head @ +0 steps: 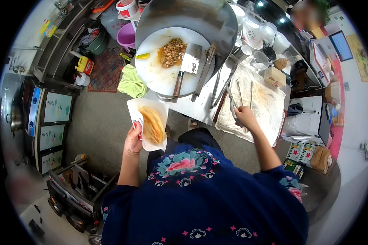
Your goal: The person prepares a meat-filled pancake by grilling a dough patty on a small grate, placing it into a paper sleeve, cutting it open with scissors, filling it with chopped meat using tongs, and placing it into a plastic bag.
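My left hand (134,139) holds a white paper sleeve with a browned flatbread (151,124) showing in its opening. Over a tray lined with white cloth (266,107), my right hand (246,118) is closed on metal tongs (231,105); two thin metal prongs lie just beyond the fingers. Left of the tray, a round white cutting board (153,73) carries chopped meat (171,52), a piece of green pepper (142,56) and a cleaver (191,58) with a wooden handle. A long, narrow metal tool (205,72) rests at the board's right side.
A green cloth (131,81) hangs by the board's left edge. More tongs (216,90) lie between board and tray. A paper box (274,76) and plastic cups (259,59) stand behind the tray. A metal rack (79,190) is low on the left. Part of a person shows at the upper right.
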`<state>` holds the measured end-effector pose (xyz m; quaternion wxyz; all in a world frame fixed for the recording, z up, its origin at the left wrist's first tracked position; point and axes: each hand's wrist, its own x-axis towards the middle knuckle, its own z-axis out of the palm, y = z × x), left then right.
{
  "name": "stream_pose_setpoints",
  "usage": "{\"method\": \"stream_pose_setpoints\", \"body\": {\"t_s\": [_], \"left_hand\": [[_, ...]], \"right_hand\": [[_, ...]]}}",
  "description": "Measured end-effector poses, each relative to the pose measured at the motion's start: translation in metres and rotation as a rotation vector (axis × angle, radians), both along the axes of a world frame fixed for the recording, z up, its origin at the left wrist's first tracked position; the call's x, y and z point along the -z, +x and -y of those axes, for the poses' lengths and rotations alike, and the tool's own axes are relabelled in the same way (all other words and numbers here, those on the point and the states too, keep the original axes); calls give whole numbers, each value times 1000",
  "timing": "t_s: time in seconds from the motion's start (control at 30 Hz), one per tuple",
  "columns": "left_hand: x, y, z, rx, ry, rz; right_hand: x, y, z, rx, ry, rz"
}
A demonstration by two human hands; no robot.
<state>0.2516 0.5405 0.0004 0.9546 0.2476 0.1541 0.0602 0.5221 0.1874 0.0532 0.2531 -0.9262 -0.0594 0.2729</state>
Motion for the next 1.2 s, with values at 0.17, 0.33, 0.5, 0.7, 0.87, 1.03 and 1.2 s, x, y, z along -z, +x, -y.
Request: {"method": "stream_pose_setpoints", "body": {"t_s": [0.17,0.33,0.5,0.7,0.87,1.03,1.2], "left_hand": [[10,-2,6,-68,-149,172],[6,-1,3,-48,-176,166],[-5,-3,3,-77,-139,136],[-5,-4,-1,-114,-173,169],[-16,6,-3,-107,-162,139],[-21,10,-7,-135,-189,147],[-15,19,-16,-136,-291,289]], "right_hand": [[106,-2,-50,184,-200,386],[114,5,-96,298,-135,420],[114,20,-108,291,-145,452],[86,14,-143,-4,-104,955],[84,25,-186,119,-143,543],[93,29,-187,276,74,413],[65,3,-158,257,537,99]]}}
